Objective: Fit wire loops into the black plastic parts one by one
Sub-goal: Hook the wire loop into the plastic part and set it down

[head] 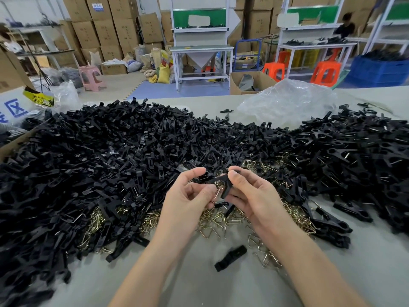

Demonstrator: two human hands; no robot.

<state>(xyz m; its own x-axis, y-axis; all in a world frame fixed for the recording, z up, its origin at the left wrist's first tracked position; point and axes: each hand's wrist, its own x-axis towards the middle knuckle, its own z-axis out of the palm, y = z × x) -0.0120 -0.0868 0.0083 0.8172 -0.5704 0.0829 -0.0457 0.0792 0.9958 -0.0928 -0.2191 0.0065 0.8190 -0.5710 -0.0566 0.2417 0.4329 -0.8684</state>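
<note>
Broadly, the grey table (199,284) carried a wide heap of black parts (110,151) across its far half. Just in front of that heap, partly tucked under its near edge, lay a thinner pile of wire loops (212,220).

Both hands hovered above the heap's near edge, over the wires. The right hand (250,193) pinched one black part (218,181) between thumb and curled fingers. The left hand (188,196), fingers curled in, pinched a wire loop (218,193) whose bent end sat against the part's underside — whether it had seated yet could not be told.

To do this step well, the right hand would likely need to hold the part steady, with its slot turned toward the wire, while the left fed the loop's ends in squarely — a skewed push would probably spring the wire out or bend it. A firm pinch near the wire's bend rather than its tips seemed the safer grip. It would also be wise to check that both ends had caught before letting go.
</note>
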